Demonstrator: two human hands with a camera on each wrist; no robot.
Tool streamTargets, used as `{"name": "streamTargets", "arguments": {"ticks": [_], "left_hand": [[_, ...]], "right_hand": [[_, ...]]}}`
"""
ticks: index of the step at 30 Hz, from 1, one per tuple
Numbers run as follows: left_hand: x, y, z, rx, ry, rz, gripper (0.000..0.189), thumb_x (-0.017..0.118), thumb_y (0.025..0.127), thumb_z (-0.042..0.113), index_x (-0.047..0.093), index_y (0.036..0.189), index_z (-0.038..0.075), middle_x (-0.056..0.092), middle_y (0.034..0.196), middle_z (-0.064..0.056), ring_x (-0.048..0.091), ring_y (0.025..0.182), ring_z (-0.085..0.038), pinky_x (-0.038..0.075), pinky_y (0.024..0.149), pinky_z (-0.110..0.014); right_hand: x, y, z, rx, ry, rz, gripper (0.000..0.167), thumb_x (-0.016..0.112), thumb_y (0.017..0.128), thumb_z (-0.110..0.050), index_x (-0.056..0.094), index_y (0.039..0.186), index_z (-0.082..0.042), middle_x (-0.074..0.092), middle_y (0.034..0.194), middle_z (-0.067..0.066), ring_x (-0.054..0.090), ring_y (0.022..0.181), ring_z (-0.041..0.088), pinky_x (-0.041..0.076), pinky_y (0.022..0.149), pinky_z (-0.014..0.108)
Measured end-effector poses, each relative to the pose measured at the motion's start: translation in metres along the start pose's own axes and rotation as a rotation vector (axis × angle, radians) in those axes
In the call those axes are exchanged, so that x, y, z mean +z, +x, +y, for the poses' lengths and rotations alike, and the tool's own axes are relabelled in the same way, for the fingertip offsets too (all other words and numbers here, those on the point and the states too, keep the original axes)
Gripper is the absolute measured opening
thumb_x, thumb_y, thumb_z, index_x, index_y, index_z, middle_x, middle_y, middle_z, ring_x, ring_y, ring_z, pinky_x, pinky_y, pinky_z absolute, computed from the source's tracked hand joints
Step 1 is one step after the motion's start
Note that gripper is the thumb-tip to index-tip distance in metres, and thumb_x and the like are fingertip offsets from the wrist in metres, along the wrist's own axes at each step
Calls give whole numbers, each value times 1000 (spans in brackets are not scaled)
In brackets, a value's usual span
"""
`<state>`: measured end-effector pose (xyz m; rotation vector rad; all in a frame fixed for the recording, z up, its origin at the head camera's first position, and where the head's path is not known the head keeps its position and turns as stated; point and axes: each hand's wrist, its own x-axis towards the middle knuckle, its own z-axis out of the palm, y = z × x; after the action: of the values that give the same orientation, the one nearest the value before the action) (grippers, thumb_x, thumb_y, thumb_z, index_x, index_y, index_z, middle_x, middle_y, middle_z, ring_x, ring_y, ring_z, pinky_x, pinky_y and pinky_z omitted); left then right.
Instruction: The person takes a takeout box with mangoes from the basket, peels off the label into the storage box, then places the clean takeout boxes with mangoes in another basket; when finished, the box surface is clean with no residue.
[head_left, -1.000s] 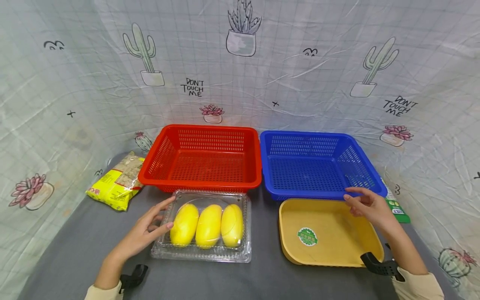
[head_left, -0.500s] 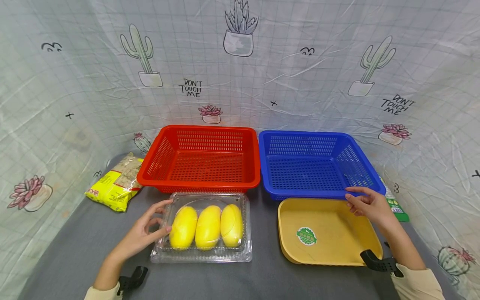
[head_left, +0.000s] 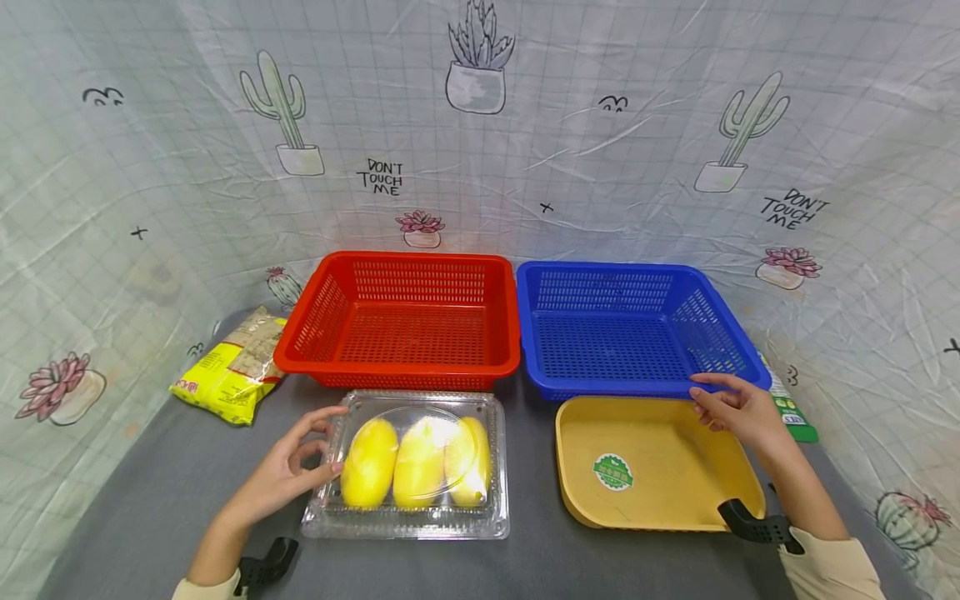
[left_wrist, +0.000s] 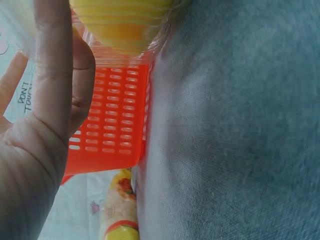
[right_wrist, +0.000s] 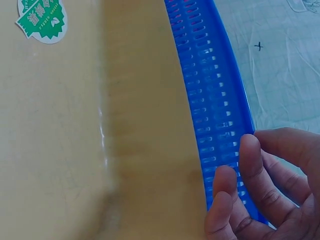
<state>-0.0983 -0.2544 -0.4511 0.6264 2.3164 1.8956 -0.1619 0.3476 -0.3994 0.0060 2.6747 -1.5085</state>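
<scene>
A clear lidded plastic box holds three yellow mangoes and lies on the left half of the table, in front of the red basket. My left hand grips the box's left edge, thumb at the near side and a finger at the far corner. In the left wrist view the hand reaches up to the box. Loosely curled, my right hand hangs over the far right corner of the yellow tray. Its fingertips overlap the blue basket's rim in the right wrist view.
A red basket and a blue basket stand side by side at the back. A yellow bag lies at the left, and a green and white packet is partly hidden at the right. Behind hangs a patterned cloth.
The clear box has slid slightly toward me with my left hand, and the glare on its lid has shifted. The right hand has stayed nearly still.
</scene>
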Motion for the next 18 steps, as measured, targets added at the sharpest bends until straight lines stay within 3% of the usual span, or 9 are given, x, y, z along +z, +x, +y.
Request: {"name": "streamTargets", "arguments": {"ticks": [6,11,18], "left_hand": [[1,1,-2,83,6,0,62,58,88,-14,37,144,-1,42,124,-4,49,104,-12,54,63,-30],[4,2,2,104,-5,0,61,57,87,-15,38,143,-2,43,127,0,45,106,-11,53,61,-29],[6,1,10,131,30,13,62,56,86,-16,38,143,-4,44,133,-1,41,111,-12,47,85,-23]], "right_hand": [[-1,-2,1,-4,26,5,48,60,98,-28,51,131,6,70,77,-2,68,70,20,57,65,28],[-1,-3,2,-10,30,8,47,60,98,-28,52,130,5,71,77,-1,68,70,21,57,65,28],[2,0,3,-21,91,2,27,61,98,-24,61,123,-13,70,77,-4,67,69,16,57,65,26]]}}
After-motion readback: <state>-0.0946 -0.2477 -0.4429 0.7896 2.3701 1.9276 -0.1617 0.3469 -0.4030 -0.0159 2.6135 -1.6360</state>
